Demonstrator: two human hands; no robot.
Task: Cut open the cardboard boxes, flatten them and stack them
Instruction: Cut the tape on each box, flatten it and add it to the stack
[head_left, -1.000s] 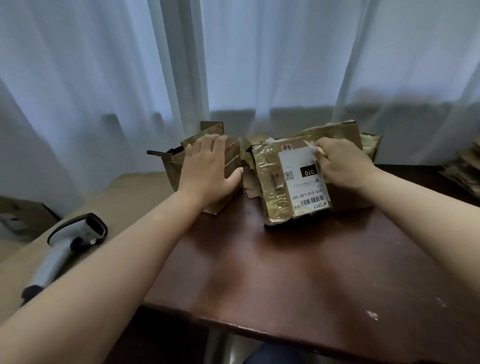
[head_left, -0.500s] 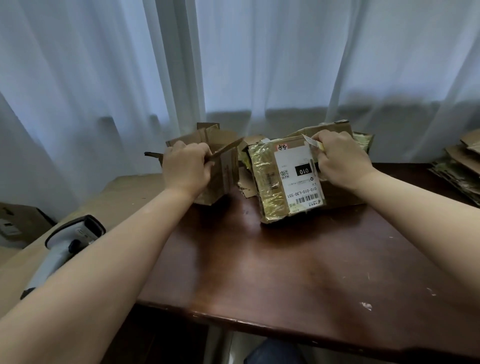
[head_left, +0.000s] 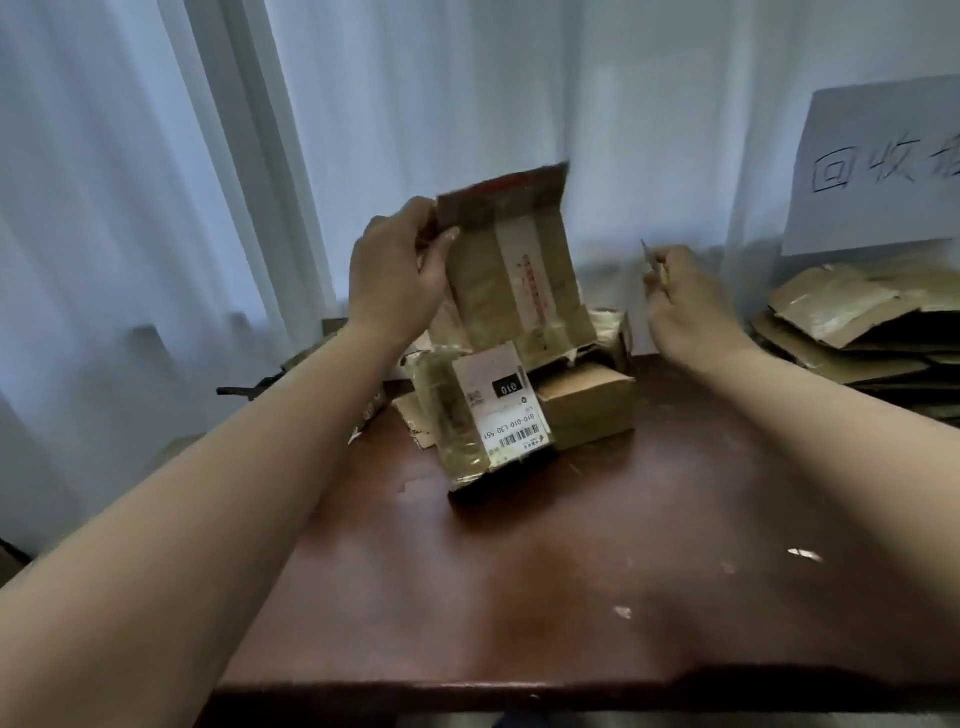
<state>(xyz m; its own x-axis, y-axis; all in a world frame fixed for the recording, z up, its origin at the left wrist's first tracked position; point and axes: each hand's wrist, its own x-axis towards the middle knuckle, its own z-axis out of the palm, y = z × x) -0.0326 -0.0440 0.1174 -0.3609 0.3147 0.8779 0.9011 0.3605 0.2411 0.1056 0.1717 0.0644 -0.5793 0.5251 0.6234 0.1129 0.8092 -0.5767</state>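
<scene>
My left hand (head_left: 397, 278) grips a small opened cardboard box (head_left: 514, 270) by its top left edge and holds it upright in the air above the table. My right hand (head_left: 685, 296) is curled round a thin cutter (head_left: 653, 267), its tip pointing up, to the right of the lifted box and apart from it. Below, a taped box with a white barcode label (head_left: 491, 415) stands on the brown table (head_left: 571, 571). A plain brown box (head_left: 589, 402) sits just behind and to the right of it.
A stack of flattened cardboard (head_left: 857, 332) lies at the table's far right, under a white paper sign (head_left: 878, 166) with handwriting. More torn cardboard (head_left: 363, 405) lies behind my left forearm. White curtains (head_left: 208, 156) hang close behind the table.
My left hand has lifted the small box off the table and raised it upright. My right hand has left the labelled box and moved right with the cutter. The view has shifted right.
</scene>
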